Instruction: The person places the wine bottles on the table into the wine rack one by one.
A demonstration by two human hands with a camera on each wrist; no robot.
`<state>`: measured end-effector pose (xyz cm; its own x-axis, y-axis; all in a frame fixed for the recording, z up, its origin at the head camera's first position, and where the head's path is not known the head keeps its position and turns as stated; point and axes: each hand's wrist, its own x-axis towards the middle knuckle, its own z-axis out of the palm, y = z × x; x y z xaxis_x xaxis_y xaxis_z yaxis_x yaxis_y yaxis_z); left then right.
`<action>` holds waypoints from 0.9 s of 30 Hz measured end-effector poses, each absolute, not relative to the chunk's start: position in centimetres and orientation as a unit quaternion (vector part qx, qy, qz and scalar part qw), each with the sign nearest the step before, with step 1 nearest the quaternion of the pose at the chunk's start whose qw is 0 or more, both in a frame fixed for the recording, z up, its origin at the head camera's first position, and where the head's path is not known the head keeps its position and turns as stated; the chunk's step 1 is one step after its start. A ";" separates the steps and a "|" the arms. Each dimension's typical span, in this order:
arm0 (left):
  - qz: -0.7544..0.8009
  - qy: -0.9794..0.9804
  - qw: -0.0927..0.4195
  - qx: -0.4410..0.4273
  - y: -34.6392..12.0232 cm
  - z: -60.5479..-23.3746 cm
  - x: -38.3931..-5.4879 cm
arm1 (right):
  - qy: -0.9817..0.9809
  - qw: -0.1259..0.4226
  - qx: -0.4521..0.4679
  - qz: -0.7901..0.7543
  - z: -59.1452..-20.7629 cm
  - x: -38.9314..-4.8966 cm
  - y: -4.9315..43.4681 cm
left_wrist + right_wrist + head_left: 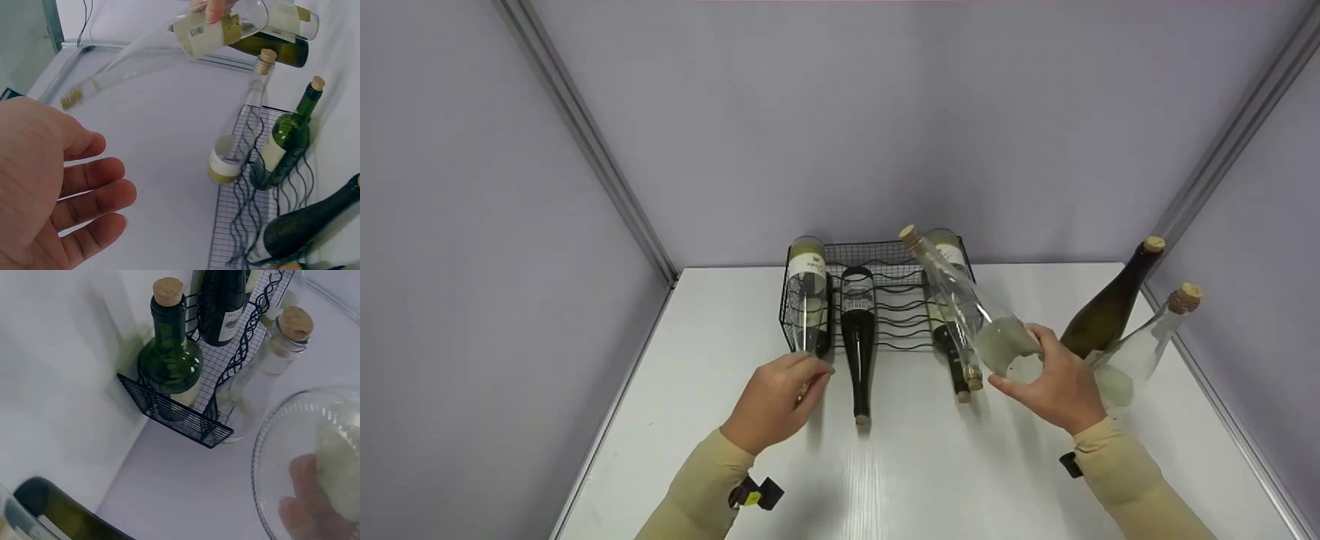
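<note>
The right hand (1057, 386), nearer than the loosely curled, empty left hand (780, 397), gripped a clear bottle (971, 306) near its base, right of the wire rack (870, 253), its long axis tilted leftward, cork up.

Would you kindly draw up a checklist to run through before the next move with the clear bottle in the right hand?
1. Grip: ok. The right hand holds the clear bottle near its base.
2. Cork in the held bottle's neck: ok.
3. Left hand free: ok, holding nothing in its wrist view.
4. Gap in the wire rack: ok, between the dark bottle and the green bottle.
5. Neck direction: probably not ok if it should match the racked bottles; their necks point toward the person, this one away.
6. Right hand clear of the brown bottle: cannot tell; they overlap in the head view.
</note>
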<state>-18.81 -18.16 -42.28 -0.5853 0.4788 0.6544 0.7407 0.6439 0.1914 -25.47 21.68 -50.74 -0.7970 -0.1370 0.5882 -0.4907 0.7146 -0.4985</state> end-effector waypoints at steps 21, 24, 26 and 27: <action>-0.063 -0.925 0.065 -0.368 -14.5 -42.0 -19.8 | -0.811 0.310 0.483 0.115 -46.7 -24.6 18.5; -0.084 -0.928 0.002 -0.363 -14.4 -43.0 -19.9 | -0.812 0.312 0.485 0.093 -46.6 -24.5 18.4; -0.099 -0.929 -0.037 -0.356 -14.3 -43.4 -19.9 | -0.812 0.314 0.484 0.086 -46.6 -24.5 18.4; -0.109 -0.928 -0.053 -0.353 -14.3 -43.6 -20.0 | -0.812 0.317 0.483 0.084 -46.6 -24.5 18.4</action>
